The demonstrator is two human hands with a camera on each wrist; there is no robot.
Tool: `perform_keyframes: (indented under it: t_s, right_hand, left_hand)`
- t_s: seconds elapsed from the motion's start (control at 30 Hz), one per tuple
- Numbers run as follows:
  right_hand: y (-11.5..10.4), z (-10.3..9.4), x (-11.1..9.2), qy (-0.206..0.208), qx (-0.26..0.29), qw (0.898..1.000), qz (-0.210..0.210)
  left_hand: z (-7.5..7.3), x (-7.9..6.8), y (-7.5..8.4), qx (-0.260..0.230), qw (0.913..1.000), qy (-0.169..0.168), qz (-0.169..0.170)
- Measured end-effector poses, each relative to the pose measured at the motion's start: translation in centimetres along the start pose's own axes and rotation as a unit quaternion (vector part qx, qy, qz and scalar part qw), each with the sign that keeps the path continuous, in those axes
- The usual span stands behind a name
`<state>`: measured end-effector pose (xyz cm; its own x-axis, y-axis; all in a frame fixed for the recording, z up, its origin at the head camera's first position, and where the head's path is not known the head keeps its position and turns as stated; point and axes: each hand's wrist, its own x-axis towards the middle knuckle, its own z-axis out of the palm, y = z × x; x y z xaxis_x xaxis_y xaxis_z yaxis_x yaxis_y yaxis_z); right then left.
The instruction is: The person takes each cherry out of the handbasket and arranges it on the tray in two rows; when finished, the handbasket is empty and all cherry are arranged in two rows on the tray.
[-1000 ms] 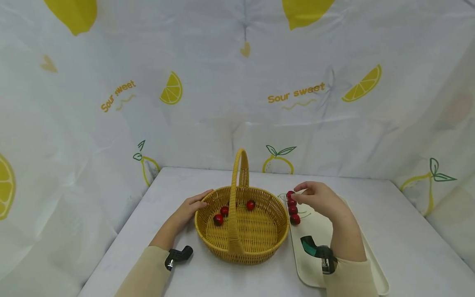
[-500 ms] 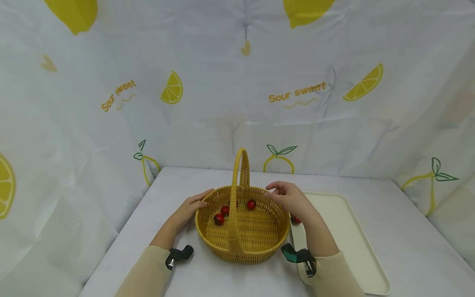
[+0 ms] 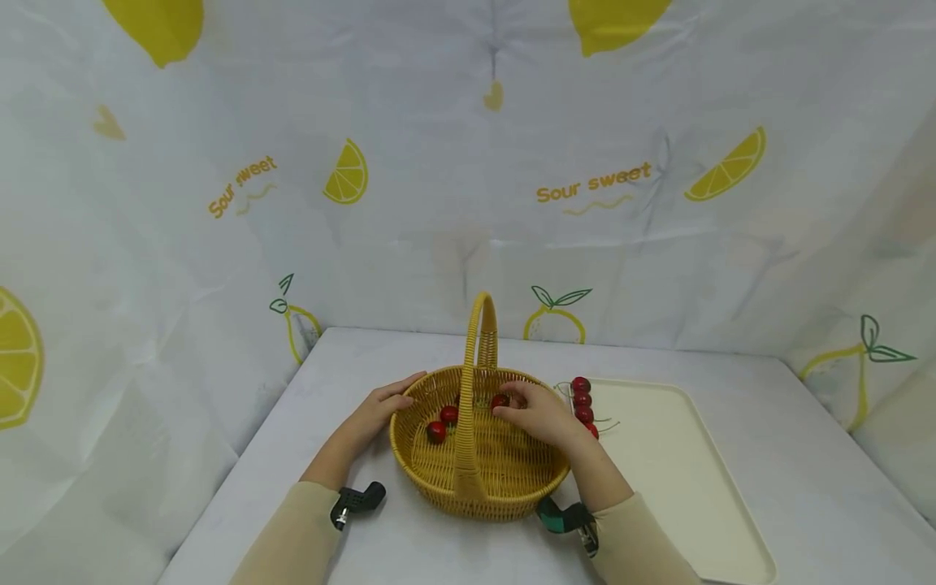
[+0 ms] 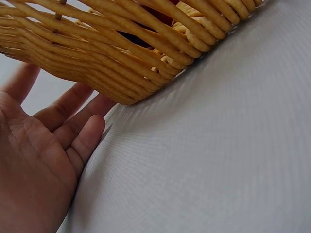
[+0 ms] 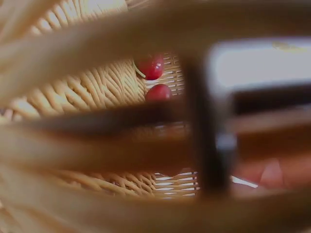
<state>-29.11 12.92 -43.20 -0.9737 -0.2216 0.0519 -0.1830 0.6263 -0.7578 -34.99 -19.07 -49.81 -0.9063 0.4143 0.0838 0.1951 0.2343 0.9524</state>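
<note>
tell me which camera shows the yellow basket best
The head view: it shows the basket nearly whole, handle included. The left wrist view catches only part of its weave; the right wrist view sees its inside through blurred weave.

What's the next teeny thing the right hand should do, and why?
I'd guess the right hand should gently pinch the cherry beside its fingers and lift it. The hand is down inside the basket, right by that cherry, and the left hand rests against the basket. Other cherries line the edge of the tray, so this one might join them.
</note>
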Motion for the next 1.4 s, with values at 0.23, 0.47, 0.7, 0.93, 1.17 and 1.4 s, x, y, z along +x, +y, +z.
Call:
perform_keyframes:
  t_s: [0.23, 0.47, 0.7, 0.93, 1.17, 1.4]
  right_hand:
    - [0.0, 0.3, -0.1, -0.040, -0.053, 0.998, 0.014]
    - [0.5, 0.6, -0.1, -0.064, -0.094, 0.993, 0.024]
    - [0.7, 0.8, 0.0, -0.047, -0.119, 0.992, 0.011]
    - [0.3, 1.0, -0.2, -0.083, -0.122, 0.988, -0.035]
    - [-0.5, 1.8, -0.5, -0.138, -0.148, 0.978, -0.053]
    - [-1.5, 2.5, -1.2, -0.170, -0.129, 0.977, -0.005]
  left_hand:
    - [0.0, -0.1, 0.0, 0.002, 1.0000, 0.002, -0.002]
    - [-0.1, 0.2, 0.2, 0.007, 1.0000, 0.002, -0.003]
    - [-0.1, 0.3, 0.1, 0.003, 1.0000, -0.007, 0.005]
    - [-0.1, 0.2, -0.3, -0.001, 1.0000, -0.006, 0.006]
    - [-0.2, -0.1, -0.4, -0.004, 1.0000, -0.003, 0.006]
    - [0.0, 0.0, 0.0, 0.002, 1.0000, 0.001, 0.004]
